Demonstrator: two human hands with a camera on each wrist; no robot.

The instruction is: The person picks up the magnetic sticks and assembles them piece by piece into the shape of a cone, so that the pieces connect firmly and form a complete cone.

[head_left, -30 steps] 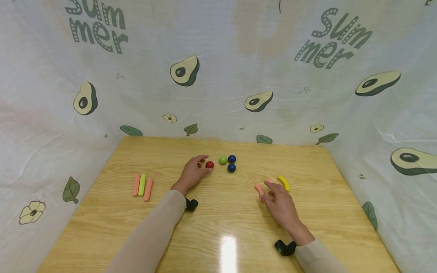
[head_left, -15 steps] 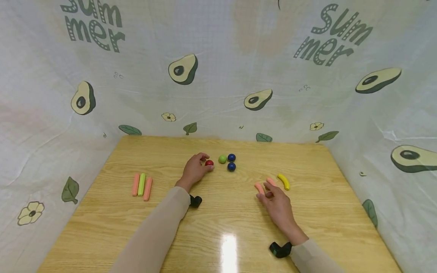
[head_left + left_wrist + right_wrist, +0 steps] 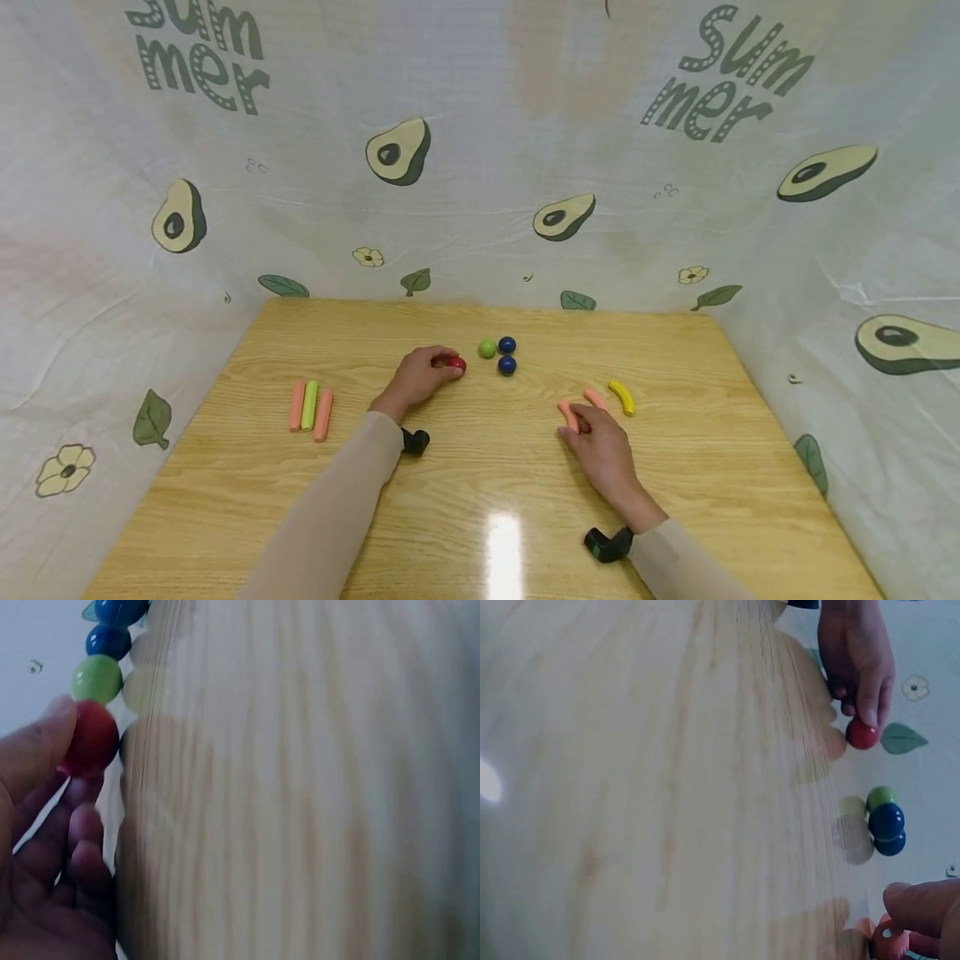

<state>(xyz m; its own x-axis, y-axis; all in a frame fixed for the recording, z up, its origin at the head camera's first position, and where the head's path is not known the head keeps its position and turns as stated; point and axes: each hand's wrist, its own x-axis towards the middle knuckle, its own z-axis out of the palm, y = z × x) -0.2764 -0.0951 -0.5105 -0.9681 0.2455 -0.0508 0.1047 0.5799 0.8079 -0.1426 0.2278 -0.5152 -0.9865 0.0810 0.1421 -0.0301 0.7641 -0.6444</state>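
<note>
My left hand (image 3: 414,379) pinches a glossy red ball (image 3: 94,739) between thumb and fingers. Just right of it lie a green ball (image 3: 487,348) and two dark blue balls (image 3: 507,366), grouped together. On the right side, my right hand (image 3: 602,454) pinches a short curved pink piece (image 3: 568,414) with thumb and fingers; a hole shows in its end (image 3: 889,941) in the right wrist view. Beyond those fingers lies a second pink piece (image 3: 594,397), partly hidden by the hand. A yellow curved piece (image 3: 622,398), banana-like, is right of that.
Two straight pink sticks (image 3: 323,415) and a yellow-green stick (image 3: 310,406) lie side by side at the left of the wooden table (image 3: 465,500). A white cloth (image 3: 480,250) printed with avocados hangs around the back and sides.
My left fingers have closed on the red ball, which has shifted slightly toward me, away from the green one. My right hand has moved a little left, its fingers closing around the nearer pink piece.
</note>
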